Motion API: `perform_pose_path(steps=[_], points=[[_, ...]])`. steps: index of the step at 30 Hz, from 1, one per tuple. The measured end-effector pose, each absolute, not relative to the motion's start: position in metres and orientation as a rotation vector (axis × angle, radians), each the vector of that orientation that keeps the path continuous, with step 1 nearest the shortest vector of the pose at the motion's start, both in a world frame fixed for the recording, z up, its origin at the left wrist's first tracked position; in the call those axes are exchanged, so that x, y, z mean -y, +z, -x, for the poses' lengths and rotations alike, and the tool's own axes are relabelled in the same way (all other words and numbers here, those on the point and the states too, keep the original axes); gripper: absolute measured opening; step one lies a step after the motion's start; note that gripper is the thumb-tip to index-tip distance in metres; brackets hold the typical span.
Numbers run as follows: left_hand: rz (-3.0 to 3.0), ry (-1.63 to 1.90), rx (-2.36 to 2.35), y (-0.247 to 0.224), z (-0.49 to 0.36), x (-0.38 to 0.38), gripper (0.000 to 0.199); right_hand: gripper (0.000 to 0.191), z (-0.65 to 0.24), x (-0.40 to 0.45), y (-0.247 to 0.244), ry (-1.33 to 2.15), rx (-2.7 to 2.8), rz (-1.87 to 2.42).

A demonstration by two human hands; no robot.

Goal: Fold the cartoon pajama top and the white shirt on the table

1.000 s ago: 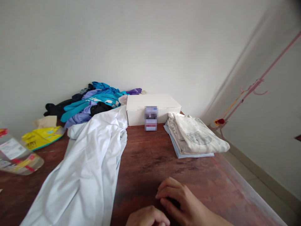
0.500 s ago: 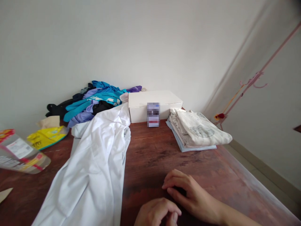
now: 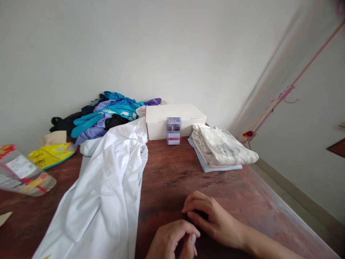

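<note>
My left hand (image 3: 168, 240) rests at the bottom edge of the view, its fingers loosely curled and a small gap between thumb and forefinger. Just beyond it, my right hand (image 3: 208, 214) lies on the dark wooden table (image 3: 167, 180), fingers bent, thumb apart from them. Neither hand appears to hold anything; the palms are hidden. Nearest on the left is a long white garment (image 3: 105, 190), spread with creases over a light grey-blue cloth. A stack of folded clothes (image 3: 226, 147), topped by a cream one with a grey print, sits beyond my right hand.
A white box (image 3: 175, 111) stands against the wall, a small blurred packet (image 3: 174, 131) before it. Heaped clothes (image 3: 110, 111) lie back left. A yellow packet (image 3: 52, 154) and a clear plastic container (image 3: 27, 176) are at left. A pink rack (image 3: 285, 93) stands beyond the table's right edge.
The view has shifted slightly, so most things sit a little further left. Both hands keep about the same pose and place on the table.
</note>
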State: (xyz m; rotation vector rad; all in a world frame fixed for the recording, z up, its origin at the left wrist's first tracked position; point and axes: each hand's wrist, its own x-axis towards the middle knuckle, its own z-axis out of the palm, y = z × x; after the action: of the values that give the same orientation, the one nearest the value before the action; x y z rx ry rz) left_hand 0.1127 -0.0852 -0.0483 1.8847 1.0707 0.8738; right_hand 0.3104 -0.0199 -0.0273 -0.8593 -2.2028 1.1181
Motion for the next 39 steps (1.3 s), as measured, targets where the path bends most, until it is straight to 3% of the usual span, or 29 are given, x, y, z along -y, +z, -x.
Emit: perform_pose_path(steps=[11, 39], points=[[-1.848, 0.916, -1.083, -0.016, -0.116, 0.099, 0.033, 0.024, -0.311, 0.021, -0.032, 1.008, 2.235, 0.751], [-1.921, 0.792, -1.065, -0.011, -0.121, 0.107, 0.028, 0.023, -0.323, 0.014, -0.041, 0.917, 2.278, 0.811]])
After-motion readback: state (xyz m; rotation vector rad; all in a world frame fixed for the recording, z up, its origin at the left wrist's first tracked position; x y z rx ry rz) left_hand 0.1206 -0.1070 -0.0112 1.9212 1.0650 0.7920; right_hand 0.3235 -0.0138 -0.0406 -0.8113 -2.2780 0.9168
